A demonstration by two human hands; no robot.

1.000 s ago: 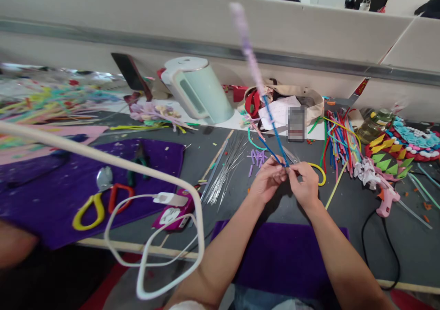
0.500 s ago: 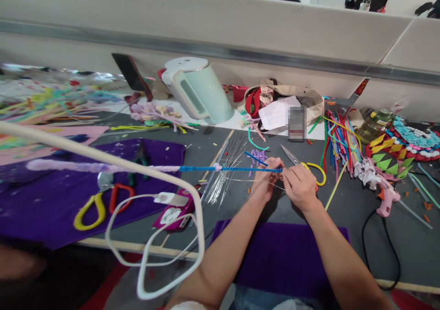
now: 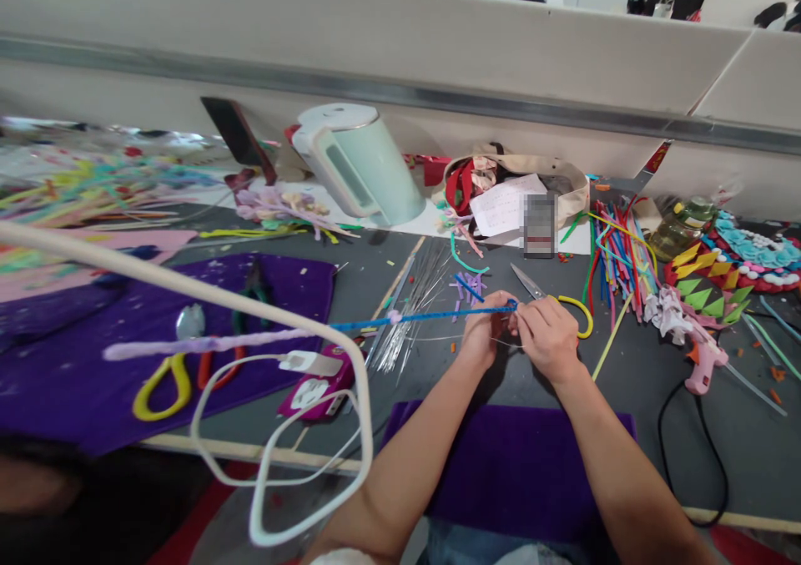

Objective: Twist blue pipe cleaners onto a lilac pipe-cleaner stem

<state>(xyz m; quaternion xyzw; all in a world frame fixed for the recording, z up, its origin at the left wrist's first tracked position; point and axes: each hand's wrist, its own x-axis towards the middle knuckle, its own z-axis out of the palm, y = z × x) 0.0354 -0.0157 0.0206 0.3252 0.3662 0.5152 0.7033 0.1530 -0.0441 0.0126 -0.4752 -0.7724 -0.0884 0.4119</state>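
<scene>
A long blue pipe cleaner stem [image 3: 431, 315], with a pale purple fuzzy length [image 3: 206, 345] at its far left end, stretches leftward from my hands. Near its middle sits a small lilac knot [image 3: 395, 318]. My left hand [image 3: 483, 331] is closed round the stem close to its right end. Fingers of my right hand [image 3: 544, 331] pinch the blue tip. A short blue end [image 3: 468, 286] sticks out above my left fingers, and a thin wire [image 3: 510, 344] runs below both hands. Scissors with yellow handles [image 3: 579, 310] lie just behind my right hand.
Loose wires [image 3: 413, 331] and purple clippings [image 3: 469, 288] lie left of my hands. A kettle [image 3: 369, 164] and a cloth bag [image 3: 572, 189] stand at the back. Pipe cleaners [image 3: 617, 256] and a pink glue gun [image 3: 704, 360] are rightward. A white cable [image 3: 366, 431] hangs at left front.
The stem's purple end has swung down and rightward. The blue tip now shows as a small bend above my right fingers; both hands have barely shifted.
</scene>
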